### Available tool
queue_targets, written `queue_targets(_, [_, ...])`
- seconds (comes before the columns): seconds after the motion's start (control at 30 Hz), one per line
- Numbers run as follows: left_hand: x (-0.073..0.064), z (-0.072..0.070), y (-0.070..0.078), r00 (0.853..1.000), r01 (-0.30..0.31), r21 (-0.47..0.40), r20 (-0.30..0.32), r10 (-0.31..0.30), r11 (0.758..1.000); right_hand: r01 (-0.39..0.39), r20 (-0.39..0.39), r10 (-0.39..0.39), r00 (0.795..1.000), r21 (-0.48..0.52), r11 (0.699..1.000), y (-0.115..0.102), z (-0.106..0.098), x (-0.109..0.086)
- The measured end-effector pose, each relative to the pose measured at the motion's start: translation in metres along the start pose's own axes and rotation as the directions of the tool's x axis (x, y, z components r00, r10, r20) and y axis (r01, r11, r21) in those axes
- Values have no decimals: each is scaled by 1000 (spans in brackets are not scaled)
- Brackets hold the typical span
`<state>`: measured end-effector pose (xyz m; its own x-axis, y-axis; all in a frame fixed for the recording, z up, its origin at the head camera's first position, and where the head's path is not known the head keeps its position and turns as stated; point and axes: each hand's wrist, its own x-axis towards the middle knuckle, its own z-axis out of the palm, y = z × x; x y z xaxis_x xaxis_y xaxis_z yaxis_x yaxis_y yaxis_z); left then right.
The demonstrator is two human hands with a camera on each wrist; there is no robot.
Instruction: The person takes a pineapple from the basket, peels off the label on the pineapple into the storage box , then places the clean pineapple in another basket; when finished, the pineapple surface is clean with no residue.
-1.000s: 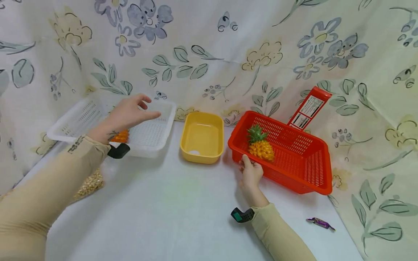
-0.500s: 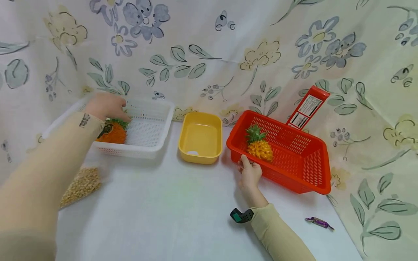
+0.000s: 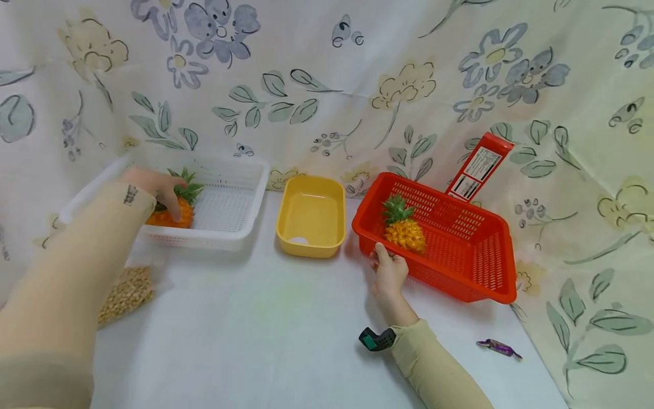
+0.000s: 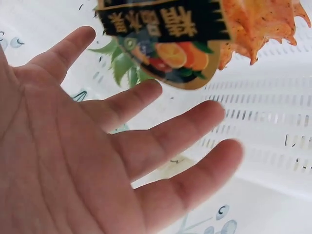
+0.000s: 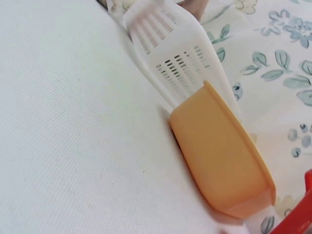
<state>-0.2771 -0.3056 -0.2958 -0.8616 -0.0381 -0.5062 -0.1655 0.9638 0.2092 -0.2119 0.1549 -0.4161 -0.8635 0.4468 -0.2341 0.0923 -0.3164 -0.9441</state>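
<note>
Apparently reaching for labelled pineapple [image 3: 186, 215] with left hand [image 3: 157, 184] spread wide, gripping red basket [image 3: 455, 282] with right hand [image 3: 390, 270]; probably requiring finger closure next.

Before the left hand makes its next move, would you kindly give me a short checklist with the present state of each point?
1. Left hand at the labelled fruit in the white basket: ok, reaching over it.
2. Left hand closed round it: not ok, its fingers look spread.
3. Left hand touching it: cannot tell.
4. Right hand steadying the red basket: ok, gripping the near rim.
5. Bare floor beside the pineapple in the red basket: ok.
6. Yellow tub upright between the baskets: ok.
</note>
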Motion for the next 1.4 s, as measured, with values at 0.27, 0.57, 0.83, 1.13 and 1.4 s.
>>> queue_targets(0.27, [0, 8, 3, 999, 49, 12, -18, -49, 999, 9, -14, -9, 1000, 9, 1000, 2, 1, 1])
queue_targets(0.57, [6, 14, 1, 996, 67, 19, -55, -66, 998, 4, -4, -4, 1000, 9, 1000, 1, 0, 1])
queue_targets(0.83, [8, 13, -4, 998, 18, 43, -54, -15, 999, 15, -8, -14, 1000, 34, 999, 2, 1, 3])
queue_targets(1.13, [12, 11, -7, 1000, -17, 58, -17, 18, 998, 1, 3, -1, 1000, 21, 1000, 0, 0, 2])
queue_targets(1.4, [13, 10, -9, 999, -29, 78, -20, 31, 997, 7, 6, -7, 1000, 29, 1000, -1, -1, 1])
